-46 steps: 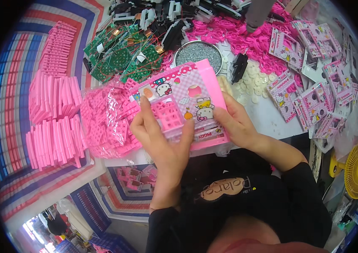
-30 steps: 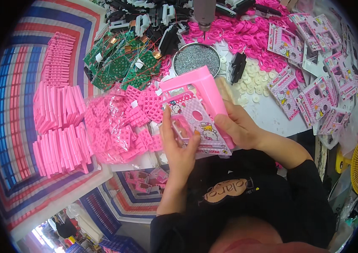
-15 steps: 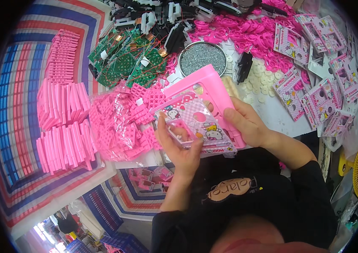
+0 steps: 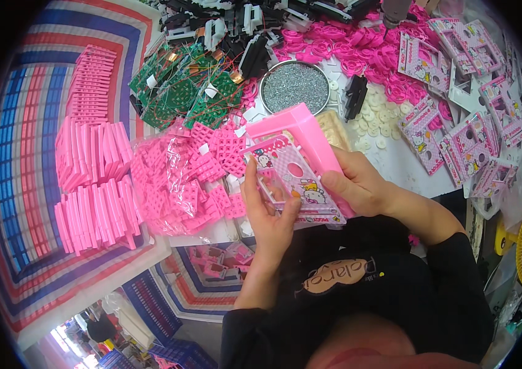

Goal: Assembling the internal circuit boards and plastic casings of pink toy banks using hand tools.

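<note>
Left hand (image 4: 268, 212) and right hand (image 4: 359, 184) both grip pink case (image 4: 298, 169), held tilted above table edge. Left thumb along case's left edge, fingers curled under its printed face; right fingers wrapped over its plain pink side. Just left of left fingers: clear bag (image 4: 178, 181) of pink keypads. Beyond fingertips: round tin (image 4: 295, 86) of grey grit, green boards (image 4: 184, 92). Right of right hand: white buttons (image 4: 378, 120), printed cases (image 4: 458, 129). Far left: stacked pink panels (image 4: 92, 178).
</note>
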`<action>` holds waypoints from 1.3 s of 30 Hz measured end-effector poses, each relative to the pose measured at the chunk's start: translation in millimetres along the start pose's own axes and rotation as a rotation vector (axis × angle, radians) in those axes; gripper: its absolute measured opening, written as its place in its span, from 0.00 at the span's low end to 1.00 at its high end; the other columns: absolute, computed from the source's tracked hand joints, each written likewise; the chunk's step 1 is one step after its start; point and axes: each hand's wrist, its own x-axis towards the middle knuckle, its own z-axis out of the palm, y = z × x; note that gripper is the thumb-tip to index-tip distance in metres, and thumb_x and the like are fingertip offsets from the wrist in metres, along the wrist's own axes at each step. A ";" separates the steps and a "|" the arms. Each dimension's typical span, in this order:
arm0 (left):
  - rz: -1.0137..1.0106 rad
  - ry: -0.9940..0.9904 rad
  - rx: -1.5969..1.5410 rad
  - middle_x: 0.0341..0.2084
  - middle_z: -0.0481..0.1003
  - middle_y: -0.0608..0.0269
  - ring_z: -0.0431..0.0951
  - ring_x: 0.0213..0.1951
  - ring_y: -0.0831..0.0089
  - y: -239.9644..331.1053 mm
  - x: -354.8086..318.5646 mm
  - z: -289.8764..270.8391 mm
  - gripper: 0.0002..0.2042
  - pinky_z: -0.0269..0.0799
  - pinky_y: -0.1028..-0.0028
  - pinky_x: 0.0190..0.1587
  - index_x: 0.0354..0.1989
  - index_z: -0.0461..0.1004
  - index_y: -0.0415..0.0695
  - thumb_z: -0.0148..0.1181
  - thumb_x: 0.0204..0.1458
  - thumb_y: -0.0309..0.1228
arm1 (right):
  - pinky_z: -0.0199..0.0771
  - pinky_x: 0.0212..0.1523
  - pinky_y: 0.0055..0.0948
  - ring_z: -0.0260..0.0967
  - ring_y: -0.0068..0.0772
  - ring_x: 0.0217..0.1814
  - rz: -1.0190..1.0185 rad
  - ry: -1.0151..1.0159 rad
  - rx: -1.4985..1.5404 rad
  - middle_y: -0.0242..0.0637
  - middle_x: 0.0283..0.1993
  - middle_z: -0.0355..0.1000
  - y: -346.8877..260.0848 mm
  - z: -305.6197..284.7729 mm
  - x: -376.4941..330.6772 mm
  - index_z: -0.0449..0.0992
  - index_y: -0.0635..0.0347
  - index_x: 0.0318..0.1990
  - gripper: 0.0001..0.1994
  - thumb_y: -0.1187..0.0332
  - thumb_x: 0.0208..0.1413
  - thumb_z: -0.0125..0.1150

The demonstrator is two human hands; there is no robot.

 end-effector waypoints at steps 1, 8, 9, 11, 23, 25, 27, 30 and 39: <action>-0.012 0.003 -0.026 0.57 0.58 0.57 0.65 0.57 0.67 0.1 0.4 -0.4 0.48 0.61 0.67 0.63 0.75 0.47 0.39 0.70 0.47 0.25 | 0.73 0.49 0.32 0.75 0.31 0.47 0.007 -0.018 -0.046 0.41 0.48 0.76 -2.7 -3.3 0.7 0.68 0.65 0.62 0.24 0.54 0.69 0.52; -0.047 -0.008 0.075 0.56 0.59 0.56 0.66 0.57 0.66 13.7 -7.2 -4.2 0.47 0.64 0.68 0.61 0.76 0.48 0.40 0.71 0.50 0.29 | 0.75 0.44 0.36 0.78 0.42 0.43 -0.106 -0.223 -0.216 0.47 0.45 0.77 -7.9 -19.3 9.8 0.68 0.64 0.62 0.26 0.54 0.64 0.60; -0.082 -0.010 0.096 0.55 0.60 0.56 0.66 0.56 0.66 14.0 -9.9 -4.0 0.46 0.64 0.68 0.60 0.75 0.48 0.40 0.71 0.50 0.29 | 0.75 0.44 0.36 0.78 0.40 0.43 -0.038 -0.257 -0.128 0.45 0.44 0.77 -8.7 -19.1 11.1 0.68 0.64 0.62 0.26 0.54 0.64 0.60; -0.142 -0.016 0.135 0.53 0.63 0.56 0.67 0.55 0.65 17.0 -11.2 -2.1 0.45 0.65 0.69 0.59 0.75 0.49 0.40 0.70 0.51 0.29 | 0.75 0.42 0.34 0.77 0.36 0.41 0.045 -0.275 -0.034 0.43 0.42 0.77 -10.7 -17.9 15.1 0.68 0.64 0.62 0.26 0.55 0.64 0.61; -0.093 -0.078 0.402 0.58 0.65 0.46 0.67 0.60 0.53 34.2 4.1 -12.2 0.44 0.61 0.61 0.64 0.72 0.53 0.36 0.71 0.47 0.27 | 0.74 0.45 0.32 0.75 0.29 0.42 0.125 -0.251 -0.095 0.41 0.43 0.77 -13.5 -18.4 10.5 0.67 0.64 0.62 0.27 0.56 0.62 0.63; -0.070 -0.084 0.455 0.61 0.63 0.44 0.66 0.62 0.52 34.6 5.5 -8.5 0.43 0.61 0.59 0.65 0.72 0.53 0.35 0.71 0.48 0.27 | 0.74 0.48 0.33 0.75 0.31 0.43 -0.051 -0.163 -0.300 0.43 0.44 0.77 -13.0 -14.4 10.7 0.67 0.64 0.62 0.28 0.56 0.61 0.65; -0.127 -0.085 0.307 0.63 0.62 0.43 0.65 0.63 0.52 34.8 -0.6 -2.6 0.43 0.61 0.59 0.66 0.72 0.52 0.35 0.70 0.49 0.27 | 0.74 0.49 0.34 0.76 0.32 0.45 -0.014 -0.202 -0.144 0.44 0.46 0.77 -16.1 -16.9 8.1 0.66 0.64 0.62 0.29 0.56 0.60 0.66; -0.198 -0.083 0.123 0.63 0.61 0.43 0.65 0.64 0.53 38.1 -7.8 9.7 0.43 0.61 0.59 0.66 0.72 0.51 0.34 0.70 0.50 0.28 | 0.74 0.50 0.34 0.76 0.32 0.46 0.023 -0.206 0.035 0.43 0.47 0.77 -12.6 -21.3 -2.3 0.66 0.65 0.62 0.30 0.57 0.59 0.67; -0.127 -0.096 0.421 0.62 0.62 0.43 0.66 0.63 0.54 41.9 -21.3 7.8 0.44 0.63 0.60 0.65 0.73 0.51 0.34 0.71 0.50 0.29 | 0.74 0.50 0.29 0.74 0.26 0.48 0.051 -0.159 0.028 0.39 0.49 0.76 -16.5 -11.3 -21.9 0.65 0.65 0.64 0.27 0.66 0.60 0.64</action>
